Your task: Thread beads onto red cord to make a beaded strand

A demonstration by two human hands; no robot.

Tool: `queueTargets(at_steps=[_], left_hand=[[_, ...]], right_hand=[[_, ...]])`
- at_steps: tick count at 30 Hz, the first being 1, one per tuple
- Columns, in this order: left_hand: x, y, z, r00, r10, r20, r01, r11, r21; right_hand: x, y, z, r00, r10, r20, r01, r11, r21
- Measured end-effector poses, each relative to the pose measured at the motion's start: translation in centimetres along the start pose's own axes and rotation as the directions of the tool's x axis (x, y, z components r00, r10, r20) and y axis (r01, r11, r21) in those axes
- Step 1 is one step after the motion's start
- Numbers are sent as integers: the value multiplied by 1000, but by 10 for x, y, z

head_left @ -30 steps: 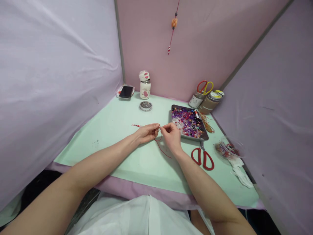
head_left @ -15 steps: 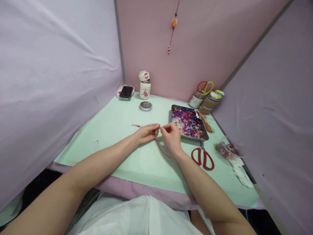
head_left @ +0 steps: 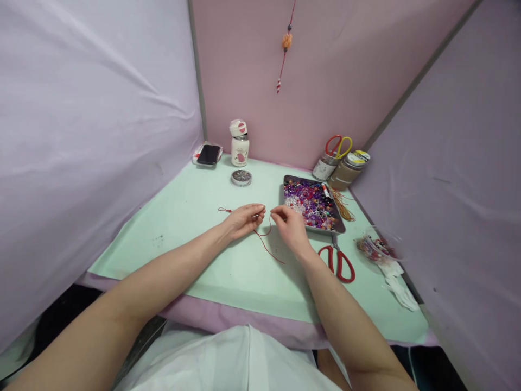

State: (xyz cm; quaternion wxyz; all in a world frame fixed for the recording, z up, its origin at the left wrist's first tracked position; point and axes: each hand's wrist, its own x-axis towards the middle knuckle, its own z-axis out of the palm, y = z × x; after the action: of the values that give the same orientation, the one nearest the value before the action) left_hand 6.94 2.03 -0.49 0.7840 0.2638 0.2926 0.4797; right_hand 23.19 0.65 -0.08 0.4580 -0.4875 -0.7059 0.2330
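Note:
A thin red cord [head_left: 266, 248] runs between my hands, and its loose end trails down onto the green tabletop. My left hand [head_left: 246, 219] is closed in a pinch on the cord; any small piece between its fingertips is too small to make out. Past this wrist, a looped end of red cord [head_left: 224, 209] lies on the table. My right hand [head_left: 290, 224] pinches the cord between thumb and forefinger, a short gap to the right of the left fingertips. Beside it is a dark tray [head_left: 340, 224] full of purple, red and clear beads.
Red-handled scissors [head_left: 345, 267] lie below the tray, near a bag of beads [head_left: 376, 247] and white tissue [head_left: 401, 290]. At the back stand a white bottle [head_left: 240, 149], a round tin [head_left: 241, 177], a phone [head_left: 209, 155] and jars [head_left: 345, 172]. A beaded string [head_left: 286, 41] hangs above.
My right hand has drawn away to the right from the left fingertips, opening a gap, with cord in its pinch. The left hand stays almost in place. The view has shifted slightly.

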Motion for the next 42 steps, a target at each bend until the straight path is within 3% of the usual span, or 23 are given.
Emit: queueTargets(at_steps=[2,9,21,37,39,42], left_hand=[[-1,0,0,1000,-31,0,31,999,11],[5,-7,-6,995,-82,48,82,997,15],[6,-10,-7,996,-67,52,64,996,58],[-3,-10,6,995,54,-84,-34,974,226],[-3,-9,6,994,51,-93,-29,974,226],[-2,-6,7,994,23,-108,-3,983,185]], right_hand=[[-2,1,-3,995,-64,82,74,990,-116],[-8,-11,-3,982,-191,8,190,973,-134],[-6,-9,-1,982,-183,46,186,979,-82],[-6,-7,-2,968,-234,94,246,959,-142],[-3,-5,-6,973,-222,56,228,961,-155],[3,2,-19,983,-157,-93,135,970,-204]])
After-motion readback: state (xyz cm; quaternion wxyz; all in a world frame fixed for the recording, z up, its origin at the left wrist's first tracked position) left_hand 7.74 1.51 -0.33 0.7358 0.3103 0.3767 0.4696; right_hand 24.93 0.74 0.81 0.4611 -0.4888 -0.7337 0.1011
